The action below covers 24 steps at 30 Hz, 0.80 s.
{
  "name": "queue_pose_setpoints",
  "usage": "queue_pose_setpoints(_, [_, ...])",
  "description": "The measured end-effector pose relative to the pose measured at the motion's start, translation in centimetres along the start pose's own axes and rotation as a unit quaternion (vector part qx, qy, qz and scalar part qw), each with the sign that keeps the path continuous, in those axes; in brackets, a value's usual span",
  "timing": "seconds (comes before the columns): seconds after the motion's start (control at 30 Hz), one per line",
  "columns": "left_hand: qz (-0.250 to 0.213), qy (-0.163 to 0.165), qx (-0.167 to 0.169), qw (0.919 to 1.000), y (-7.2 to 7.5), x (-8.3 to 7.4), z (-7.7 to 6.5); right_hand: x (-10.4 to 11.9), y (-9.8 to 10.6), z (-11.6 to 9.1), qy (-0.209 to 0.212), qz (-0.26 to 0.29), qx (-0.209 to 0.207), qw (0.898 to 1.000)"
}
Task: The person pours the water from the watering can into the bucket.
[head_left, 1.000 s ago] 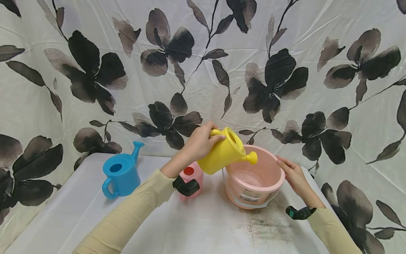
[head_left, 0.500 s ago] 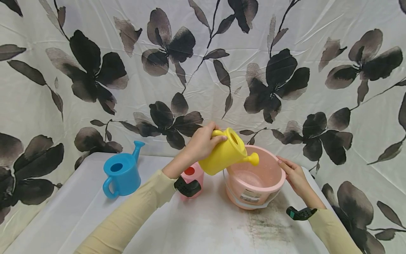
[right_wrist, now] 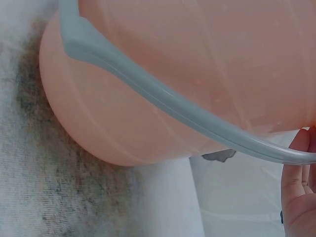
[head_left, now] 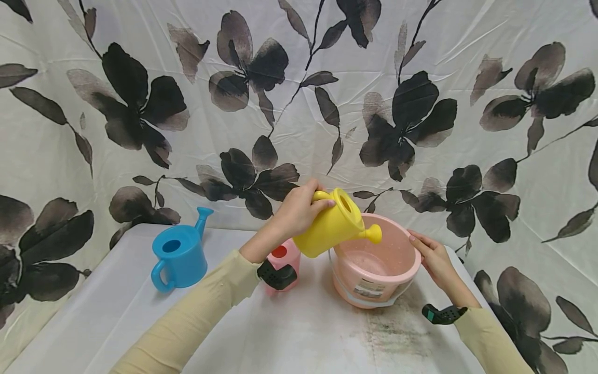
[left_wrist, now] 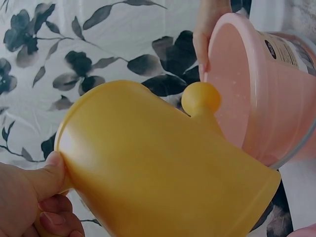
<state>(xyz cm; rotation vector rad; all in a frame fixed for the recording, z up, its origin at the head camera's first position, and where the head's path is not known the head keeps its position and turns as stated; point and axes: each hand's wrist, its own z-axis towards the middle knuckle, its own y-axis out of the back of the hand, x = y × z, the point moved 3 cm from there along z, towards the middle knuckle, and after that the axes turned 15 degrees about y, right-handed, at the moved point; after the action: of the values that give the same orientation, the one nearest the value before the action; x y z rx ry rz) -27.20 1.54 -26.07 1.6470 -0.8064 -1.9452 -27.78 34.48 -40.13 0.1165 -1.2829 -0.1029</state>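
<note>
My left hand [head_left: 299, 210] grips the handle of a yellow watering can [head_left: 329, 226], thumb on top. The can is held up and tilted right, its spout end over the mouth of a pink bucket [head_left: 374, 291]. No water shows coming from the spout. In the left wrist view the can's body [left_wrist: 163, 163] fills the middle, with the bucket [left_wrist: 276, 98] behind it. My right hand [head_left: 434, 259] touches the bucket's right rim with its fingers fairly straight. The right wrist view has that hand [right_wrist: 301, 197] beside the bucket's wall [right_wrist: 128, 118] and grey handle [right_wrist: 173, 106].
A blue watering can [head_left: 179, 259] stands on the white-covered table [head_left: 280, 337] at the left. Partly behind my left wrist is a pink watering can [head_left: 289, 254]. Dark stains [head_left: 397, 332] mark the cloth before the bucket. A flowered cloth [head_left: 299, 104] hangs behind the table.
The yellow watering can and left hand have shifted very slightly right since a second ago. Since half a second ago nothing visibly differs; the right hand keeps its place at the bucket's rim.
</note>
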Motion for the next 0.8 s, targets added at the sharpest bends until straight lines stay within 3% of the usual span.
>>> queue_pose_setpoints(0.8, [0.008, -0.019, -0.015, 0.9997, 0.00, -0.57, -0.07, -0.32, 0.18, 0.06, -0.004, -0.015, 0.005, 1.000])
